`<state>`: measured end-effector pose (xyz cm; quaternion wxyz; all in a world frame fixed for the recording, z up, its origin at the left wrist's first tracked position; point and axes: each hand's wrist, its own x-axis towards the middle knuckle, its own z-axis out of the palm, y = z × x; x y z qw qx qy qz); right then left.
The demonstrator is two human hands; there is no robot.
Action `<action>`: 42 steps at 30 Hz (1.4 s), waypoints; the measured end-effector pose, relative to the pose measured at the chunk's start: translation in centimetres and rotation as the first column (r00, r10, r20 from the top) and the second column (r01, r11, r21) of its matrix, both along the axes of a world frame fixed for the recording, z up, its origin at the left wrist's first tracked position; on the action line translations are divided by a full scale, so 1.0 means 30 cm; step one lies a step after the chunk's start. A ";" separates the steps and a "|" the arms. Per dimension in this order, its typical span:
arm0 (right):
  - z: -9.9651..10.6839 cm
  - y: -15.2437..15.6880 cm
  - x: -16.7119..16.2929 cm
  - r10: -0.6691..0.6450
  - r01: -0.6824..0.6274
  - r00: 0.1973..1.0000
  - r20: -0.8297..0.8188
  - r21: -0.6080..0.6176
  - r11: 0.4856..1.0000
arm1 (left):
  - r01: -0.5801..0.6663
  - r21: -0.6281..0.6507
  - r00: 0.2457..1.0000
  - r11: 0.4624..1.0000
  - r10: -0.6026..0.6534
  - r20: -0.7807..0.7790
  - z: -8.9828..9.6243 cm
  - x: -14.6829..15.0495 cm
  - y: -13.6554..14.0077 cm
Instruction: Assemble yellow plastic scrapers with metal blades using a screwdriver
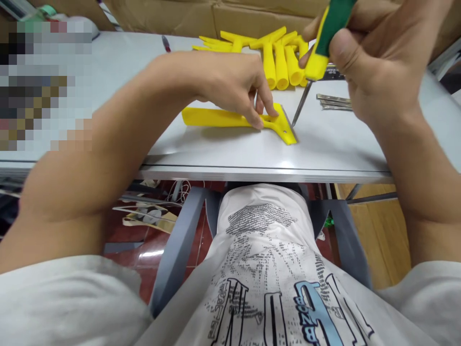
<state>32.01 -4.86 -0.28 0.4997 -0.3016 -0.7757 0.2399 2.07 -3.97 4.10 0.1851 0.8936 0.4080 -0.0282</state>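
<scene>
A yellow scraper point(219, 117) lies on the white table with its wide head to the right. My left hand point(239, 86) pinches it at the neck from above, fingers closed. A thin metal blade point(288, 120) runs along the head's edge, and a small screw shows in the head. In my right hand point(378, 62) is a screwdriver point(324, 43) with a green and yellow handle, tilted down to the left. Its tip is beside the blade edge; whether it touches cannot be made out.
Several yellow scrapers point(281, 62) lie in a pile at the back. Several thin metal blades point(333, 102) lie at the right, near a dark printed strip point(333, 73). A pen point(166, 44) is at the back left. Brown cardboard point(173, 17) stands behind the table point(223, 156).
</scene>
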 end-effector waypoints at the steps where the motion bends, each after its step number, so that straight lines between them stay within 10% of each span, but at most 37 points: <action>1: -0.004 0.003 -0.029 0.044 -0.044 0.999 -0.006 0.064 0.997 | -0.005 -0.004 1.000 1.000 0.005 -0.009 0.001 0.001 0.004; 18: -0.108 0.095 -0.009 -0.046 0.053 0.996 0.081 -0.087 0.995 | -0.035 -0.145 0.994 0.989 0.049 0.095 -0.012 -0.026 0.010; 28: -0.009 0.010 -0.086 0.194 -0.193 0.981 0.000 -0.122 0.974 | -0.022 -0.075 0.999 0.997 0.025 0.029 -0.005 -0.022 0.007; 42: 0.060 -0.189 -0.113 0.202 -0.197 0.979 0.025 -0.120 0.973 | 0.092 0.000 0.995 0.996 -0.092 -0.027 -0.003 -0.025 0.027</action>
